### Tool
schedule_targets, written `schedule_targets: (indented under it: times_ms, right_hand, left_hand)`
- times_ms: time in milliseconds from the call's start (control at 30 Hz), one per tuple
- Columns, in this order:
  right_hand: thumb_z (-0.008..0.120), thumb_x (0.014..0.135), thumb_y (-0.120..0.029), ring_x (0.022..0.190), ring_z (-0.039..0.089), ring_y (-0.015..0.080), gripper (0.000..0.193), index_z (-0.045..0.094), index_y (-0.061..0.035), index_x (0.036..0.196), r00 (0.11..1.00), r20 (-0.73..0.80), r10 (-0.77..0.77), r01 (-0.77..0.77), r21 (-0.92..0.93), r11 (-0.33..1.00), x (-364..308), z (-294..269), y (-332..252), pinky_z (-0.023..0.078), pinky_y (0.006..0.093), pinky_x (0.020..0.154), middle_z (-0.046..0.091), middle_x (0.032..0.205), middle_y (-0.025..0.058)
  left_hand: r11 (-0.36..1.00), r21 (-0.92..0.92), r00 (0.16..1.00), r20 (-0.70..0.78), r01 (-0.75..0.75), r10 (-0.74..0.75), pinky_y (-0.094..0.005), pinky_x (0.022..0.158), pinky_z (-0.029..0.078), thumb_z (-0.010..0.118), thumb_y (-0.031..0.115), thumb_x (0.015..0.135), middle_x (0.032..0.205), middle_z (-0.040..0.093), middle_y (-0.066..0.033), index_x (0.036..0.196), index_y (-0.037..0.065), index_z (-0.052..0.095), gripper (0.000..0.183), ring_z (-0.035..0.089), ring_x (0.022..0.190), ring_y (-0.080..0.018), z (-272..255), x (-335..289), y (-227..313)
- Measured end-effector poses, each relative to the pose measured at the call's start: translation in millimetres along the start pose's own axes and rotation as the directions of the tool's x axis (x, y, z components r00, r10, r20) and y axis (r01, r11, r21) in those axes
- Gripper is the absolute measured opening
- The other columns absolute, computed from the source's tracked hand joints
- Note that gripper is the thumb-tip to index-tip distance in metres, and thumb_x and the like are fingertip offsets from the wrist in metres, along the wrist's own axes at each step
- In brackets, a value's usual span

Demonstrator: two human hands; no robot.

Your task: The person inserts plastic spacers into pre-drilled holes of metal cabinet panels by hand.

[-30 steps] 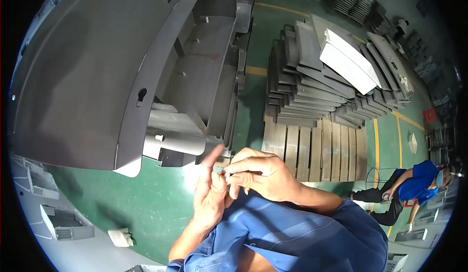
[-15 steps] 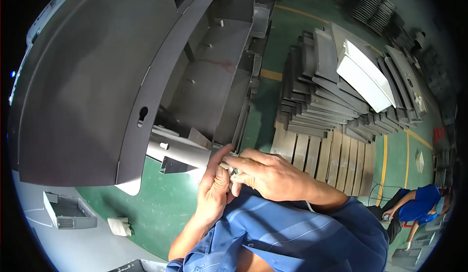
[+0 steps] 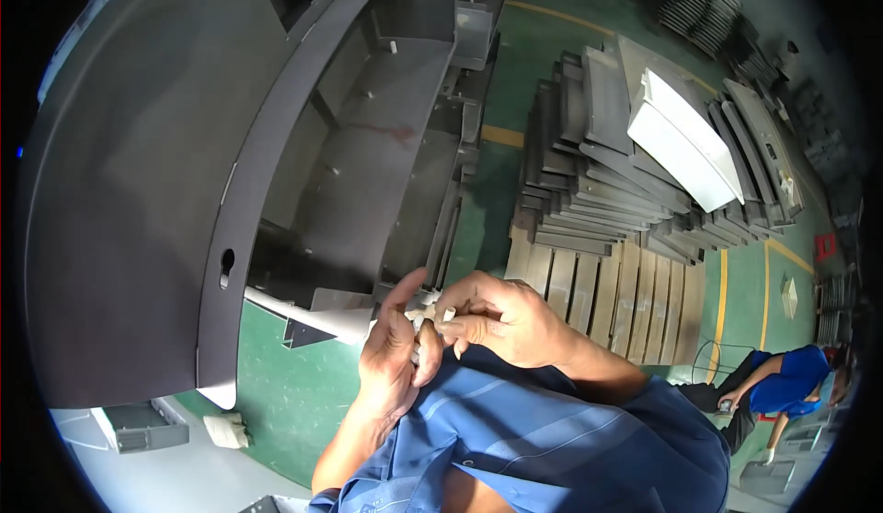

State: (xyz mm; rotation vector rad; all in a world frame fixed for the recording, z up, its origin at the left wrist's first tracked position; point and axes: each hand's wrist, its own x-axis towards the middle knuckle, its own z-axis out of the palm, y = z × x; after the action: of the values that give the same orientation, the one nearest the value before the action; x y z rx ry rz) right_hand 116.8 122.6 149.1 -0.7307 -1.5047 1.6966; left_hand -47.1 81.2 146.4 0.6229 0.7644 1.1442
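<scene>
My right hand pinches a small white cylindrical cap between thumb and fingertips. Right beside it, my left hand is curled around several similar small white pieces, partly hidden by the fingers. Both hands are close together in front of my blue shirt, just by the lower end of a dark grey sheet-metal cabinet. Inside the cabinet, a long grey panel carries several small white caps like the one I hold, standing apart from each other.
To the right, grey metal panels are stacked on a wooden pallet, with a white tray-shaped part on top. A person in blue is at the far right. A pale cloth lies at lower left.
The cabinet appears further left and lower in the view. My right fingers have drawn slightly away from the left hand, and the white cap between them now shows clearly.
</scene>
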Motion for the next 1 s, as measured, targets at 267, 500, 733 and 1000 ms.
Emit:
schedule_targets:
  times_ms: [267,500,733,1000]
  right_hand:
    - [0.060,0.084,-0.004,0.067,0.059,0.0118,0.022,0.053,0.0022,0.103,0.998,-0.035,0.051,-0.051,-0.001,0.999,-2.1,-9.2,-1.8,0.049,0.0229,0.057,0.058,0.078,0.0068]
    - [0.061,0.084,-0.007,0.061,0.058,0.0111,0.022,0.057,0.0027,0.104,0.987,-0.134,0.085,-0.084,0.016,0.996,-4.9,-0.5,-2.0,0.048,0.0218,0.054,0.060,0.080,0.0056]
    - [0.060,0.085,-0.012,0.070,0.058,0.0164,0.017,0.063,0.0001,0.097,0.994,-0.083,-0.078,0.051,-0.285,0.957,-2.6,1.8,2.0,0.047,0.0271,0.062,0.060,0.082,0.0082]
    - [0.057,0.083,-0.008,0.084,0.057,0.0240,0.015,0.063,-0.0044,0.098,0.979,-0.079,-0.187,0.136,-0.433,0.891,2.4,13.1,10.8,0.048,0.0330,0.074,0.061,0.094,0.0068]
  left_hand:
    - [0.999,0.029,0.999,-0.039,0.014,-0.013,-0.0203,0.037,0.027,0.032,0.040,0.095,0.049,0.039,-0.0018,0.132,0.003,0.028,0.052,0.028,0.036,-0.0082,-2.3,1.9,0.5]
    - [0.999,0.012,0.999,-0.014,0.047,-0.047,-0.0212,0.038,0.026,0.036,0.042,0.093,0.052,0.041,-0.0042,0.132,0.001,0.028,0.057,0.032,0.041,-0.0094,-6.7,-1.8,2.1]
    - [0.987,0.156,0.999,0.024,0.038,-0.042,-0.0194,0.040,0.025,0.042,0.047,0.089,0.053,0.043,-0.0024,0.135,0.001,0.024,0.067,0.034,0.044,-0.0078,-6.4,-3.9,-0.7]
    - [0.969,0.246,0.998,0.040,0.034,-0.046,-0.0185,0.043,0.025,0.037,0.039,0.095,0.055,0.043,-0.0010,0.137,0.003,0.024,0.057,0.034,0.047,-0.0069,-10.0,2.5,-3.5]
